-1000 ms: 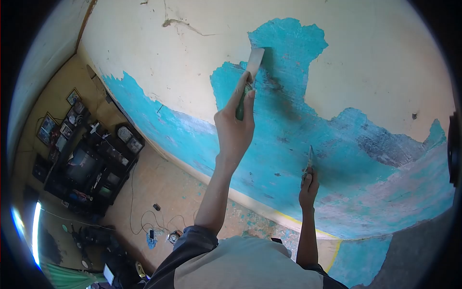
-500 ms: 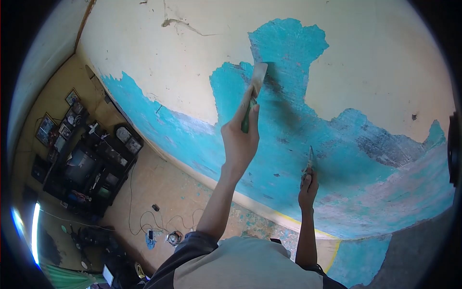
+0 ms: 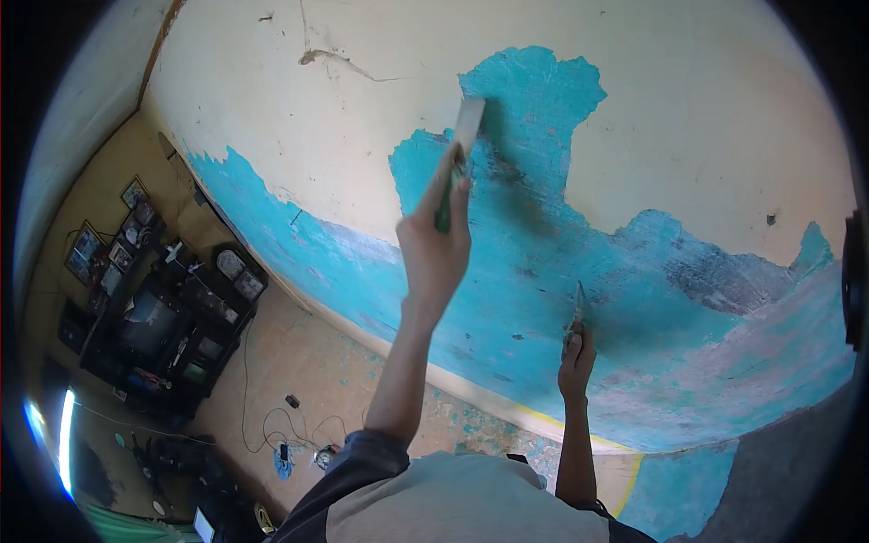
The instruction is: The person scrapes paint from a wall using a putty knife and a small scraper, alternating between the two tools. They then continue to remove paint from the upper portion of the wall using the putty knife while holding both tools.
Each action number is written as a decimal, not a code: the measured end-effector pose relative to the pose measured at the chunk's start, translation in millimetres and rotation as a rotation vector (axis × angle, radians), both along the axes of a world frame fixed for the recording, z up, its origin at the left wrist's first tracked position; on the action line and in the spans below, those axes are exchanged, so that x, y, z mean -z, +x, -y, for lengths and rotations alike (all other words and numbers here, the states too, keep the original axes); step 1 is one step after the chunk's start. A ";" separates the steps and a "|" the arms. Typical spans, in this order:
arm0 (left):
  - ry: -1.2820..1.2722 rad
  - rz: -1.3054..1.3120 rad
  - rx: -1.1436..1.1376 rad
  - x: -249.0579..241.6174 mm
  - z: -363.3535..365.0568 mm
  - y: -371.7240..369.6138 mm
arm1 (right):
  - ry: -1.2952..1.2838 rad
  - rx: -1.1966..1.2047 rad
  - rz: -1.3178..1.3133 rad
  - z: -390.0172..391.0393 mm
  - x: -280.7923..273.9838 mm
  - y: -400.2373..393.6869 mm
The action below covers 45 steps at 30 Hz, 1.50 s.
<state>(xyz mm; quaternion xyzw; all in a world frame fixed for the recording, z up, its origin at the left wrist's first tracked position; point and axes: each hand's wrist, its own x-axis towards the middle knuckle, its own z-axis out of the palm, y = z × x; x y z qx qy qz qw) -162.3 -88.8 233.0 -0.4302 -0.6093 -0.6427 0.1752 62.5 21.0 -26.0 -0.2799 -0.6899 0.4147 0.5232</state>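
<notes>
My left hand (image 3: pixel 436 249) is raised, its fingers wrapped round the green handle of a scraper (image 3: pixel 469 118). The scraper's flat metal blade lies over the edge where cream paint (image 3: pixel 353 154) borders a bared turquoise patch (image 3: pixel 534 95) of the wall. Lower and to the right, my right hand (image 3: pixel 577 360) grips a second scraper (image 3: pixel 579 303), its narrow-looking blade pointing up in front of the turquoise surface. Dark shadows of both tools fall on the wall. Ragged paint edges run across it, with greyish worn areas (image 3: pixel 715 271) on the right.
Paint flakes (image 3: pixel 480 425) litter the floor along the wall's foot. Cables (image 3: pixel 281 421) and a small black object (image 3: pixel 291 400) lie on the floor to the left. A dark cabinet (image 3: pixel 195 299) with a television (image 3: pixel 149 317) stands farther left. Below it is a motorbike (image 3: pixel 172 462).
My left hand and its scraper have shifted left and slightly up, along the cream paint's edge. The right hand stays almost where it was, still holding its scraper.
</notes>
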 end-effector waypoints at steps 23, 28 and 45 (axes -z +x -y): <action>0.003 0.072 0.067 -21.5 8.2 3.4 | -0.017 -0.010 0.035 1.3 -4.2 3.4; -0.046 0.025 0.030 1.2 8.6 6.0 | -0.046 -0.005 0.025 1.8 -4.7 3.1; 0.150 -0.105 -0.026 -26.5 -9.5 -16.1 | 0.006 -0.013 0.008 2.8 -6.7 0.9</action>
